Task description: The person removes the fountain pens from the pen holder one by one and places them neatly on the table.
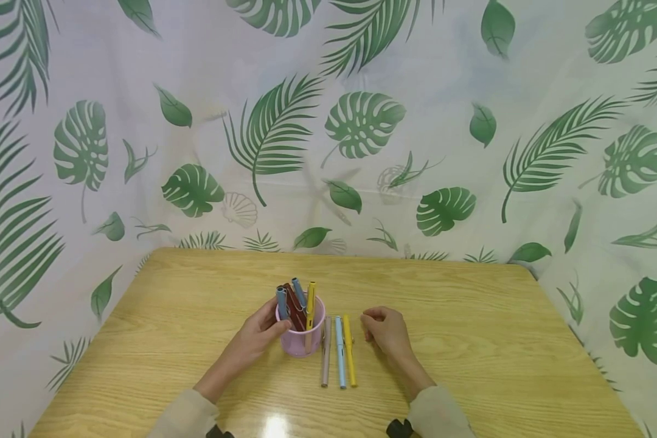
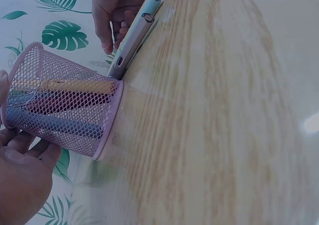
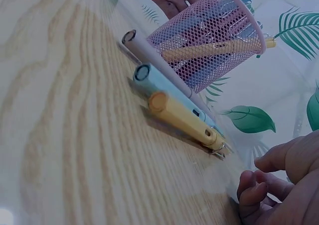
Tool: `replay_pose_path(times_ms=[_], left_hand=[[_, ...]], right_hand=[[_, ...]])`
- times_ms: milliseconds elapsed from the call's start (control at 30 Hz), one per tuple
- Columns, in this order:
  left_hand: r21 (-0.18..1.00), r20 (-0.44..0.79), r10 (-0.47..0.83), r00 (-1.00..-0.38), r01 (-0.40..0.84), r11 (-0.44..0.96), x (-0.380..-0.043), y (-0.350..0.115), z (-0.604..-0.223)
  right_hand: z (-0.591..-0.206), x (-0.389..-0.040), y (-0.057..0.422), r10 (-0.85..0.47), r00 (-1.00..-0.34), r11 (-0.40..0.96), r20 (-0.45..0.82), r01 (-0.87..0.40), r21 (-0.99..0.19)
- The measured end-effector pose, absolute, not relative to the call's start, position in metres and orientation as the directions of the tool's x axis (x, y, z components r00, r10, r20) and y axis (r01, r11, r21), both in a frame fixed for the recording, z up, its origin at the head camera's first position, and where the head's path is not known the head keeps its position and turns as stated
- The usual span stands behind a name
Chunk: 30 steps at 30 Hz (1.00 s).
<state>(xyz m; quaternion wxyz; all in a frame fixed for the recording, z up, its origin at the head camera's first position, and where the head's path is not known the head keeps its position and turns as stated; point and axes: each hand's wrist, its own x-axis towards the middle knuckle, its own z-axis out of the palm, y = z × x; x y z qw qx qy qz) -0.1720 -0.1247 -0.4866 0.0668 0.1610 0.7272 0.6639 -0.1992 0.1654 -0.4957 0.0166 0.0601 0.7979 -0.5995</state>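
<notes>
Pink mesh cup [image 1: 294,347] | left hand [image 1: 258,331] gripping its side | right hand [image 1: 389,334] loosely curled near loose yellow pen [image 1: 350,353]

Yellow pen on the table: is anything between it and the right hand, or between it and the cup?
Nothing visible stands between the right hand and the yellow pen. Between that pen and the cup lie the light blue pen and then the grey pen, side by side.

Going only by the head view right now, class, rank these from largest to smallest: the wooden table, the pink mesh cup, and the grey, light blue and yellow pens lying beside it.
1. Wooden table
2. Pink mesh cup
3. Grey pen, light blue pen, yellow pen: too alike to rank.
</notes>
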Motion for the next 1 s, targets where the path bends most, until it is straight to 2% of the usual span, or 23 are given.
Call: replay_pose_path(times_ms=[333, 567, 1000], left_hand=[[0.990, 0.097, 0.317, -0.944, 0.125, 0.067, -0.171, -0.126, -0.486], [0.990, 0.097, 0.318, -0.943, 0.123, 0.065, -0.172, -0.127, -0.486], [0.991, 0.093, 0.329, -0.940, 0.119, 0.060, -0.172, -0.127, -0.486]], right_hand=[[-0.485, -0.195, 0.158, 0.067, -0.996, 0.342, -0.053, 0.073, -0.937], [-0.472, -0.192, 0.149, 0.017, -0.999, 0.271, -0.035, 0.038, -0.962], [-0.454, -0.191, 0.125, -0.061, -0.998, 0.249, 0.022, -0.036, -0.968]])
